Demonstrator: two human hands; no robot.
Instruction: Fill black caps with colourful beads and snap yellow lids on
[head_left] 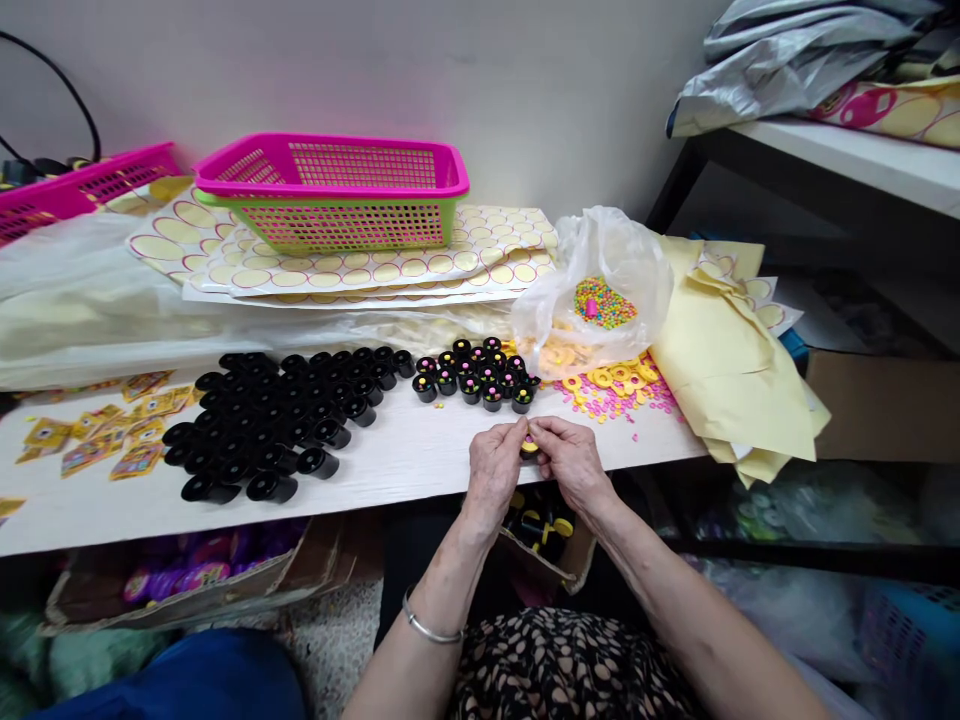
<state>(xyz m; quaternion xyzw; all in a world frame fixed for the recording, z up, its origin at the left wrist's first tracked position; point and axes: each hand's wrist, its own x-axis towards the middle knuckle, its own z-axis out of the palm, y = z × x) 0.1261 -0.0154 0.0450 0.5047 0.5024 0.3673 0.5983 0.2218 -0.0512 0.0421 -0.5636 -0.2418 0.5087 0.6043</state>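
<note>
At the table's front edge, my left hand (493, 468) and my right hand (576, 462) meet with fingers closed around a small black cup with a yellow ring (530, 444) on top. My fingers hide part of it. Just behind them stands a group of black cups with coloured beads (470, 388) in them. To the left, many plain black cups (262, 420) are crowded together. Yellow rings (619, 375) and small pink pieces (611, 405) lie loose to the right. A clear plastic bag (645, 260) behind them holds multicoloured beads (616, 305).
A pink and green basket (345, 225) rests on sheets printed with circles (510, 240) at the back. Small yellow packets (139, 455) lie on the left. Yellow paper (727, 370) overhangs the right end. Below the table are an open carton (574, 572) and a box of purple items (202, 575).
</note>
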